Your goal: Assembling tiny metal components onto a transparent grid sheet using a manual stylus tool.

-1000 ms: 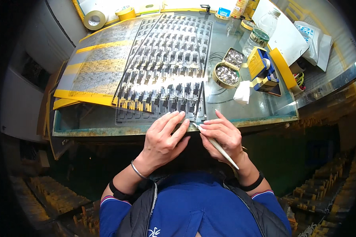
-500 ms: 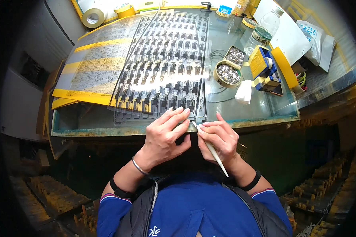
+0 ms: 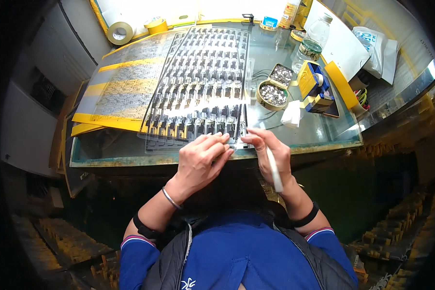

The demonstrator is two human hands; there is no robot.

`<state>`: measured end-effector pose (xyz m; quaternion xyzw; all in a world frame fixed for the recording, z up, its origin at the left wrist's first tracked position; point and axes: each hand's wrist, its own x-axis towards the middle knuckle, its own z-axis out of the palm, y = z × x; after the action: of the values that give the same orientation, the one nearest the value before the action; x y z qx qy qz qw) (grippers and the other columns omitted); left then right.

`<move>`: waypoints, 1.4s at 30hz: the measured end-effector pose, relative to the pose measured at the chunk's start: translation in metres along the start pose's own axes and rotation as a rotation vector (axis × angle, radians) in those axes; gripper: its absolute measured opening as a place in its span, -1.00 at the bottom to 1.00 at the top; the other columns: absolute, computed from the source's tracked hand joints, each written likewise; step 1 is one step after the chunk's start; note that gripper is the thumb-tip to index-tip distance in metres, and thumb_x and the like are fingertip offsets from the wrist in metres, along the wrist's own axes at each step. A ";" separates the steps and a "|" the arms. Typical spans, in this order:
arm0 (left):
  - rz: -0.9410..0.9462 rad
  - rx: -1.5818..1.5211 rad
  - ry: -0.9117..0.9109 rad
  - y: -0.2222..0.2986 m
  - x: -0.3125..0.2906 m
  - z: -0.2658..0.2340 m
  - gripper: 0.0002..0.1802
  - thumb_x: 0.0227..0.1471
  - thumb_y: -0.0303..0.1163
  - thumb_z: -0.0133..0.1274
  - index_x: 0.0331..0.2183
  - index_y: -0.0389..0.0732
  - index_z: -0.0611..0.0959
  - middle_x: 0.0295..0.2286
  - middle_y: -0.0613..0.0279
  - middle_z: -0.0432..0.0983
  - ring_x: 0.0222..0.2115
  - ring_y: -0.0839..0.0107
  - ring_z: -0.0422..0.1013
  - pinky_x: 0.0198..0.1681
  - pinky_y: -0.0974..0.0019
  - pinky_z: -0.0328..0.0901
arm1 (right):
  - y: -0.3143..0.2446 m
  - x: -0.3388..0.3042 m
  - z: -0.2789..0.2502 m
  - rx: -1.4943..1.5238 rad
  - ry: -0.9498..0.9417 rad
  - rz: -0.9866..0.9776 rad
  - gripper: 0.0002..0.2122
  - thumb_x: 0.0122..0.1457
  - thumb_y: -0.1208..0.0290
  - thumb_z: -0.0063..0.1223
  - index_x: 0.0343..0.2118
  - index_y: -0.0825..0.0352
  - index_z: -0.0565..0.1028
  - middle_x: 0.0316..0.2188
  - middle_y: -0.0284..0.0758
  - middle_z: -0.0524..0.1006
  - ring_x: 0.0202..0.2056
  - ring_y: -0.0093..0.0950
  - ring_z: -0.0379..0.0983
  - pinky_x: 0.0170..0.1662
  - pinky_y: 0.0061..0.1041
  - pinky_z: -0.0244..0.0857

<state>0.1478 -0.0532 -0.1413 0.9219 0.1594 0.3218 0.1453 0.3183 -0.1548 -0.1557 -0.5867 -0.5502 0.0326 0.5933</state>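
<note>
A clear plastic sheet with rows of small black parts (image 3: 203,87) lies on the glass-topped table. My left hand (image 3: 200,162) is at its near edge, fingers bent and thumb drawn in towards them. Whatever is between those fingertips is too small or hidden to make out. Just to its right, my right hand (image 3: 274,154) grips a slim white-handled tool (image 3: 274,171), whose handle slants down along the palm. Its tip is hidden now. The right thumb and index finger come close together beside the sheet's near right corner, close to the left fingertips.
Yellow-banded sheets (image 3: 116,92) lie left of the black parts. To the right are a round tin of small bits (image 3: 272,94), an open square tin (image 3: 281,74), a blue-and-yellow tape dispenser (image 3: 310,82), white tissue (image 3: 291,114) and a clear bottle (image 3: 319,30). Tape rolls (image 3: 120,33) stand far left.
My right hand has turned upward and shifted its hold, so the tool's handle now stands steeper and its tip has left the sheet's edge. My left fingers have curled in more.
</note>
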 end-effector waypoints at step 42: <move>0.094 -0.100 -0.055 -0.009 0.000 -0.005 -0.80 0.01 -0.49 0.18 -0.24 -0.26 0.64 -0.22 0.10 0.54 -0.30 0.16 0.45 -0.20 0.18 0.36 | 0.013 0.001 -0.005 -0.019 -0.246 -0.048 -0.81 0.02 0.57 0.29 -0.29 0.37 0.55 -0.29 -0.17 0.64 -0.21 -0.25 0.61 0.07 -0.23 0.35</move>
<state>0.1426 -0.0445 -0.1408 0.9285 0.0956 0.3103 0.1801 0.3298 -0.1538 -0.1631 -0.5704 -0.6330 0.0851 0.5164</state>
